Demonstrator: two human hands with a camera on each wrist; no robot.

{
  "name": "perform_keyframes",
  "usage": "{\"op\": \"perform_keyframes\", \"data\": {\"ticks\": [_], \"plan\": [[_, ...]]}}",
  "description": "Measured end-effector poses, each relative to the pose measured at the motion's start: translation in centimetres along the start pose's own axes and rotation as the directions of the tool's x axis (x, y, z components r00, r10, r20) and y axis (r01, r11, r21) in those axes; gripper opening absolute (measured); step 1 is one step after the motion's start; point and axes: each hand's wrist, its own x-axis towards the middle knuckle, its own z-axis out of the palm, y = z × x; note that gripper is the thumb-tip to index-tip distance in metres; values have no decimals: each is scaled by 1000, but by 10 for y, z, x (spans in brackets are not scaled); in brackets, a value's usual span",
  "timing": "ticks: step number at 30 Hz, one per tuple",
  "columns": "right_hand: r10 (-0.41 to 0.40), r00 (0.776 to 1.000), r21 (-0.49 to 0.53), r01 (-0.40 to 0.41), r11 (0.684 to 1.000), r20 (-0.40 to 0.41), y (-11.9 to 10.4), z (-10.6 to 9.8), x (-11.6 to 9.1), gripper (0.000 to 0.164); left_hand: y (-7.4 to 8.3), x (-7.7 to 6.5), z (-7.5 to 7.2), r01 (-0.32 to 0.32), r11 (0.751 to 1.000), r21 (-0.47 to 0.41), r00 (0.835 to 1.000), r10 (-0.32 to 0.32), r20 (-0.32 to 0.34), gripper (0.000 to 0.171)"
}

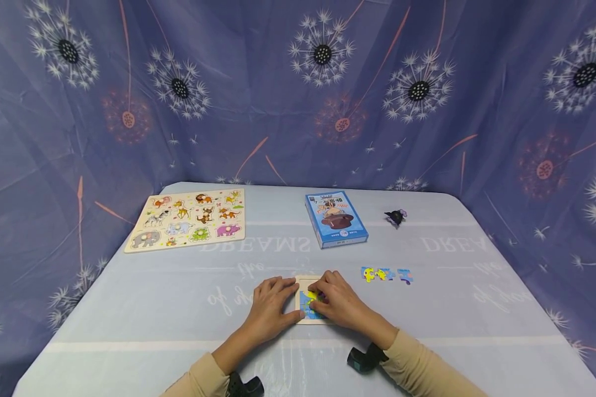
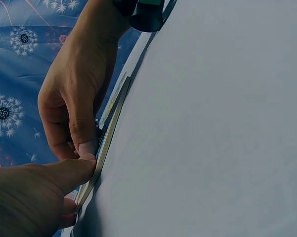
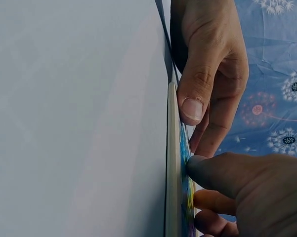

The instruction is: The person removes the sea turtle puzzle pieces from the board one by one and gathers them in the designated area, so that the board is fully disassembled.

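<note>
A small wooden puzzle tray [image 1: 304, 279] lies on the table between both hands, partly filled with blue and yellow jigsaw pieces [image 1: 305, 309]. At its left side my left hand [image 1: 270, 306] grips the border, thumb near the closest corner and fingertips farther up. My right hand [image 1: 340, 300] bends over the tray's right part, thumb and fingertips around a yellow puzzle piece [image 1: 312, 296]. In the right wrist view its thumb and fingers touch the colourful pieces [image 3: 190, 197] along the tray's rim [image 3: 173, 163]. My right fingers hide much of the tray's right side.
Several loose jigsaw pieces [image 1: 367, 274] lie right of the tray. Behind stand a blue puzzle box [image 1: 335, 218] lying flat and a small dark object [image 1: 395, 217]. An animal peg board [image 1: 189, 219] occupies the back left. A patterned curtain [image 1: 258, 99] hangs behind the table.
</note>
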Motion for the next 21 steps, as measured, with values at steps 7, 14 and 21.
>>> {"op": "perform_keyframes", "data": {"ticks": [7, 14, 21], "plan": [[0, 1000, -7, 0, 1000, 4, 0, 0, -1, 27, 0, 0, 1, -1, 1000, 14, 1000, 1, 1, 58], [-3, 1000, -3, 3, 1000, -4, 1, 0, 0, 26, 0, 1, 1, -5, 1000, 20, 1000, 5, -9, 57], [0, 1000, -1, 0, 1000, 2, 0, 1, 0, 25, 0, 1, 2, -5, 1000, 24, 1000, 5, -11, 57]]}}
